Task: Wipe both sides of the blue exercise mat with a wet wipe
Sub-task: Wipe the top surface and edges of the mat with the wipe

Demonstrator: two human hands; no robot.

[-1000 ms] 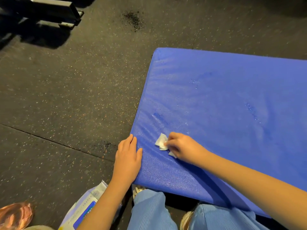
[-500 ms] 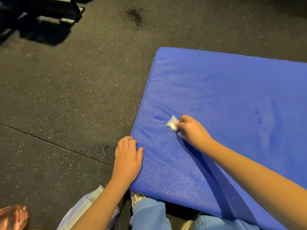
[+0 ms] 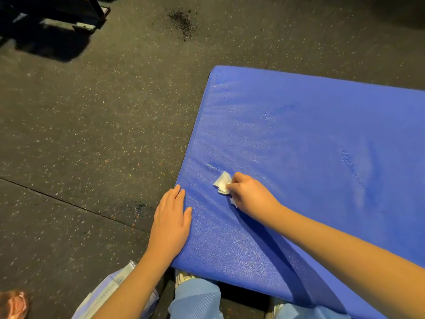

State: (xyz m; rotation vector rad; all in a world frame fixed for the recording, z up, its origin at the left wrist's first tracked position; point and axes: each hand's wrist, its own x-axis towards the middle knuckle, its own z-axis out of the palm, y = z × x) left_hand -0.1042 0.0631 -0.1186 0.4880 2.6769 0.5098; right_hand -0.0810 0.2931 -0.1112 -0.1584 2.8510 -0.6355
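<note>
The blue exercise mat point(image 3: 299, 139) lies flat on the dark rubber floor, its near edge over my knees. My right hand point(image 3: 249, 194) pinches a crumpled white wet wipe point(image 3: 222, 182) and holds it against the mat's near left part. My left hand point(image 3: 171, 218) rests flat with straight fingers on the mat's left edge, thumb on the blue surface. Wet streaks shine on the mat around the wipe.
A pale blue wet-wipe pack point(image 3: 110, 293) lies on the floor by my left forearm. A pink crumpled thing point(image 3: 12, 305) sits at the bottom left corner. A dark metal equipment base point(image 3: 69, 14) stands at the top left. Black crumbs point(image 3: 181, 21) dot the floor beyond the mat.
My right hand slid the wipe away from me up the mat, then back a little toward me and left. My left hand stayed on the mat's edge.
</note>
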